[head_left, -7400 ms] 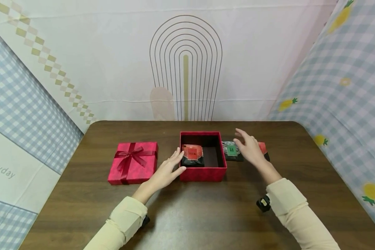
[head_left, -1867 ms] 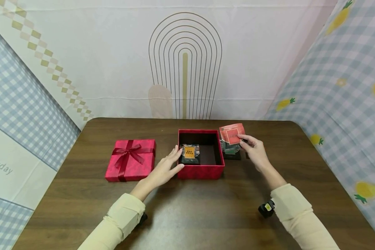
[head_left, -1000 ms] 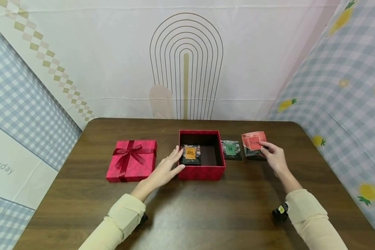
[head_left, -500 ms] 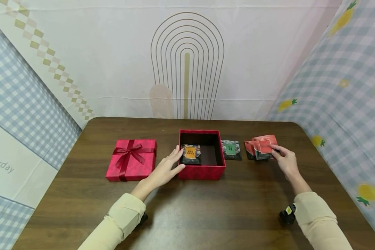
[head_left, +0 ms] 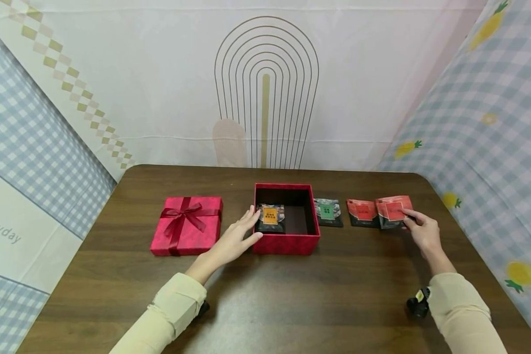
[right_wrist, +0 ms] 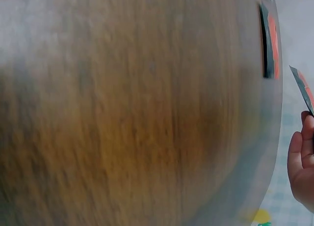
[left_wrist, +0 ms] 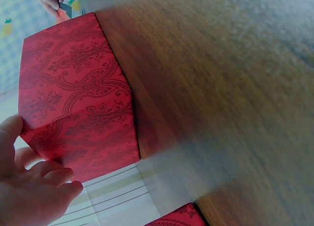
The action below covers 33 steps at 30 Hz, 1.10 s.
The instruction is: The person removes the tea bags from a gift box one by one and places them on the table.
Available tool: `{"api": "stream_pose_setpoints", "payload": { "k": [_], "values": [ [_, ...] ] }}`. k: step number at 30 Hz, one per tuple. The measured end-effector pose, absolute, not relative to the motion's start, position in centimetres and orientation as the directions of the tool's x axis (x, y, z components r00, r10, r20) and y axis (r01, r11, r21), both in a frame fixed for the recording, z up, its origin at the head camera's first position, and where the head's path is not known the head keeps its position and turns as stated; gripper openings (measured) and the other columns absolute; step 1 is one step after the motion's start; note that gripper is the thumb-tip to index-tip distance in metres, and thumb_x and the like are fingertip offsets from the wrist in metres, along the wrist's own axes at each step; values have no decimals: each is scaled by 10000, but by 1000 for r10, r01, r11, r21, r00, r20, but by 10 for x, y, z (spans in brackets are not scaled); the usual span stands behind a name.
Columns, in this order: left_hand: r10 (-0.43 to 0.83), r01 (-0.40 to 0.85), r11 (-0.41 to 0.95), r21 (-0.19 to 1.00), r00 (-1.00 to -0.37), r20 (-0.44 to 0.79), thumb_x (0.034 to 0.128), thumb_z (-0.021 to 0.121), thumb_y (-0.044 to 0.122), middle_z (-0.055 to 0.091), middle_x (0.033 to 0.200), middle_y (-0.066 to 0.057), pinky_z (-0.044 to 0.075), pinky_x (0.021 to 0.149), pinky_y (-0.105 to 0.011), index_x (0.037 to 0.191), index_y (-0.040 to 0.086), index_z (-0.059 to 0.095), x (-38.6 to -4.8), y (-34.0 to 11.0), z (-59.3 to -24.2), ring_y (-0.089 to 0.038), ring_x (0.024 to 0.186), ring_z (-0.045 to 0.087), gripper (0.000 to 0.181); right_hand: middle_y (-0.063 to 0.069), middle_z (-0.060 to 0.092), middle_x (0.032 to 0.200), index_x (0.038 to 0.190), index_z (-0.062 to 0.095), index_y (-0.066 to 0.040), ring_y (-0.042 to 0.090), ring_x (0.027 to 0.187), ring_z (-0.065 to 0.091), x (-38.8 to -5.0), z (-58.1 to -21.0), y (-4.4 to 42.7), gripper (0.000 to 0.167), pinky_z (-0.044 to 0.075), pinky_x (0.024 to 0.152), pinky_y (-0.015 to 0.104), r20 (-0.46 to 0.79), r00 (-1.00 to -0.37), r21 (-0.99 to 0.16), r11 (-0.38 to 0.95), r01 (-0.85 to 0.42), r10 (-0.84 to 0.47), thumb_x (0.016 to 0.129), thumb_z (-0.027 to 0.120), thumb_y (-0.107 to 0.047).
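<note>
The right hand (head_left: 425, 232) pinches a red-topped packet (head_left: 393, 210) near the right-hand table edge (head_left: 474, 250) — the left hand (head_left: 235, 241), outstretched, touches the box (head_left: 285, 245) at its left, wood (head_left: 237, 206) showing between box and lid (head_left: 205, 204).

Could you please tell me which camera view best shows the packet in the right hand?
The head view, where the packet shows its printed front. The right wrist view catches it nearly edge-on; the left wrist view, only a small part.

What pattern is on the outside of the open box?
Dark floral scrollwork on red; the box shows it best in the left wrist view.
</note>
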<state>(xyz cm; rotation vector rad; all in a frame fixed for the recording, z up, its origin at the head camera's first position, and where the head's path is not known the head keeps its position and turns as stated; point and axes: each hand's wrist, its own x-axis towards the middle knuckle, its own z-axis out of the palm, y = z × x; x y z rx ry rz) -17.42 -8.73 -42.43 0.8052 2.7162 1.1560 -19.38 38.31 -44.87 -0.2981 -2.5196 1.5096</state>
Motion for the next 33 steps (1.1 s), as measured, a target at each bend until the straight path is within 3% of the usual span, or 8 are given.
{"api": "stream_pose_setpoints", "payload": {
  "k": [4,9,12,14,16,18,29,33],
  "values": [
    [494,430,579,693,-861,121,928,524,227,169,1481,-205,206,1019,-606,1409,0,299,-174,-88,-424,-325,1366,173,577,-234,532,821,1259,463,126,-79,626,558,-195,-450,390,380,499,624,137,60,-960,-864,495,87,274,928,477,-61],
    [496,425,585,691,-861,110,930,520,237,163,1485,-191,201,1026,-599,1414,12,293,-174,-89,-423,-318,1367,172,580,181,592,1065,1288,444,99,-111,639,520,-197,-450,397,395,487,602,139,26,-964,-760,632,152,263,955,426,-111],
    [499,426,587,689,-860,107,930,521,230,159,1486,-192,199,1026,-600,1415,11,289,-174,-90,-422,-326,1366,174,580,332,507,1184,1277,467,80,37,723,593,-199,-451,400,380,488,634,213,22,-969,-684,710,164,245,949,437,-108],
    [500,425,587,689,-860,103,930,523,225,157,1486,-194,196,1029,-597,1415,9,286,-174,-89,-421,-334,1365,177,582,369,476,1197,1255,482,84,254,872,610,-200,-452,401,366,481,731,344,34,-975,-634,758,150,221,936,455,-93],
    [502,421,586,692,-859,97,930,522,227,153,1487,-193,189,1034,-593,1416,8,283,-173,-89,-421,-331,1367,173,584,397,452,1193,1225,496,91,457,1006,508,-202,-453,403,348,419,809,495,54,-979,-586,800,129,197,920,471,-74],
    [506,419,585,694,-858,92,929,524,227,150,1489,-193,186,1036,-590,1415,3,281,-173,-88,-421,-331,1367,171,588,422,419,1195,1206,494,104,565,1067,389,-203,-453,403,339,335,844,598,64,-983,-551,828,108,171,908,470,-58],
    [505,418,592,689,-858,87,925,532,236,152,1493,-184,200,1036,-581,1421,21,281,-173,-87,-421,-333,1367,176,596,413,421,1183,1220,474,65,583,961,425,-211,-454,409,380,394,612,586,-23,-995,-378,921,96,94,874,459,-92],
    [496,408,603,685,-865,78,923,536,241,153,1497,-170,202,1041,-572,1423,31,282,-174,-88,-421,-310,1372,169,599,400,433,1179,1221,474,62,574,968,432,-212,-457,410,397,407,589,579,-29,-995,-345,933,102,98,868,490,-120]
  ]
}}
